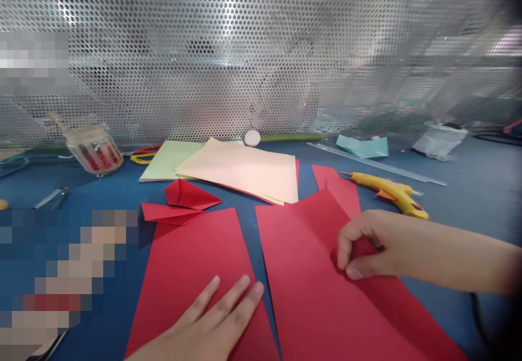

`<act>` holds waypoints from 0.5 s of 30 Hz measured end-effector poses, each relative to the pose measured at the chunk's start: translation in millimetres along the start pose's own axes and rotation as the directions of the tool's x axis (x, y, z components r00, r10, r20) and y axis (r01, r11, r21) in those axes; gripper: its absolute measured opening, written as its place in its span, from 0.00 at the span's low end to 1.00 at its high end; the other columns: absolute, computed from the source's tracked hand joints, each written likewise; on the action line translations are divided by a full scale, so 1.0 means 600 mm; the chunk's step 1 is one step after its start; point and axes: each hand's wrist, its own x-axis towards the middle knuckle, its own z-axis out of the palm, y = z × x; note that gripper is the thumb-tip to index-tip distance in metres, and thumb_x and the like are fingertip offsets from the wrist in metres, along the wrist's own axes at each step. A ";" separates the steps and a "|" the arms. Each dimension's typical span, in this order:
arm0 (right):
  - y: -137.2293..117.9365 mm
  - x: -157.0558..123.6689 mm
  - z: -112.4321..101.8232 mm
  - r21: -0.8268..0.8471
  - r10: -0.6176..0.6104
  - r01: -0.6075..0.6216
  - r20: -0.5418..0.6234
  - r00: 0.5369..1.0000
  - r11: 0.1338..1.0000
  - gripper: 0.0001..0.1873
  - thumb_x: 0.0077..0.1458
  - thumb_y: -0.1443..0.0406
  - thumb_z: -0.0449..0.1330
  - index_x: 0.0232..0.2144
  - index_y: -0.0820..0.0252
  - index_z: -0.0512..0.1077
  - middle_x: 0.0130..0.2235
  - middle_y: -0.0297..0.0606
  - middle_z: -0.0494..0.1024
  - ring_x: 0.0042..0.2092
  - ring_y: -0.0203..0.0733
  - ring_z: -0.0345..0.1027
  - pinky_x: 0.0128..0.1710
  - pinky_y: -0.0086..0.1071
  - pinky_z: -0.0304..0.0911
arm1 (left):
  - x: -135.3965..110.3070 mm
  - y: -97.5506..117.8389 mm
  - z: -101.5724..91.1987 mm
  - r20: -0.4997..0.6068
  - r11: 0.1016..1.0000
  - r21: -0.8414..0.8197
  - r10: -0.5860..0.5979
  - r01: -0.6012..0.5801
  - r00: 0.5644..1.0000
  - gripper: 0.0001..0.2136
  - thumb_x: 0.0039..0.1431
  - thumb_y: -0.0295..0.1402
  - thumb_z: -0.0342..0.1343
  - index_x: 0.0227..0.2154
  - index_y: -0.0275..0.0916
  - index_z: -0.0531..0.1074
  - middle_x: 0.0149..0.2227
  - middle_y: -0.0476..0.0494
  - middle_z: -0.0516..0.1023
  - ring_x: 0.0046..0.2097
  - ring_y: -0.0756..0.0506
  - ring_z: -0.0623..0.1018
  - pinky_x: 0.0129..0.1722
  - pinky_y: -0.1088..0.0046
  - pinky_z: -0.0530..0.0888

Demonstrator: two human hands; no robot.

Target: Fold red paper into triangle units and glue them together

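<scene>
My left hand lies with fingers spread on a red paper sheet. To its right is a second red sheet, its far corner looking slightly raised. Over that sheet's right side my right hand is closed, thumb and fingertips bent together toward the paper. I cannot tell whether they pinch the sheet or only press on it. Small folded red paper pieces sit at the far end of the left sheet. A narrower red piece shows behind the right sheet.
Behind are cream paper, green paper, a jar, scissors and a perforated metal screen. A yellow glue gun, clear sticks and folded teal paper lie right. The left edge is pixelated.
</scene>
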 end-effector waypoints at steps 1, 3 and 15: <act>0.000 -0.001 -0.001 0.001 -0.003 0.003 0.000 1.000 1.000 0.11 0.50 0.55 0.64 0.31 0.53 0.81 0.37 0.37 0.83 0.39 0.48 0.76 0.37 0.35 0.68 | -0.002 0.000 0.001 0.004 1.000 0.015 0.012 -0.012 1.000 0.32 0.71 0.45 0.56 0.70 0.42 0.51 0.66 0.39 0.66 0.65 0.40 0.69 0.64 0.65 0.65; 0.000 -0.004 -0.003 0.006 -0.004 0.004 0.002 1.000 1.000 0.11 0.50 0.55 0.64 0.31 0.53 0.81 0.37 0.36 0.83 0.39 0.47 0.76 0.38 0.35 0.68 | -0.007 -0.003 0.008 0.004 0.998 0.053 0.033 -0.033 0.999 0.33 0.72 0.44 0.54 0.71 0.40 0.47 0.66 0.37 0.64 0.66 0.39 0.67 0.65 0.62 0.64; -0.010 -0.021 -0.021 0.055 0.061 -0.067 0.102 0.993 0.996 0.15 0.52 0.52 0.65 0.40 0.48 0.82 0.47 0.36 0.80 0.43 0.47 0.77 0.42 0.34 0.71 | -0.022 -0.007 0.025 0.001 0.967 0.208 0.150 -0.147 0.989 0.33 0.74 0.36 0.52 0.72 0.38 0.40 0.69 0.43 0.54 0.69 0.40 0.61 0.64 0.59 0.68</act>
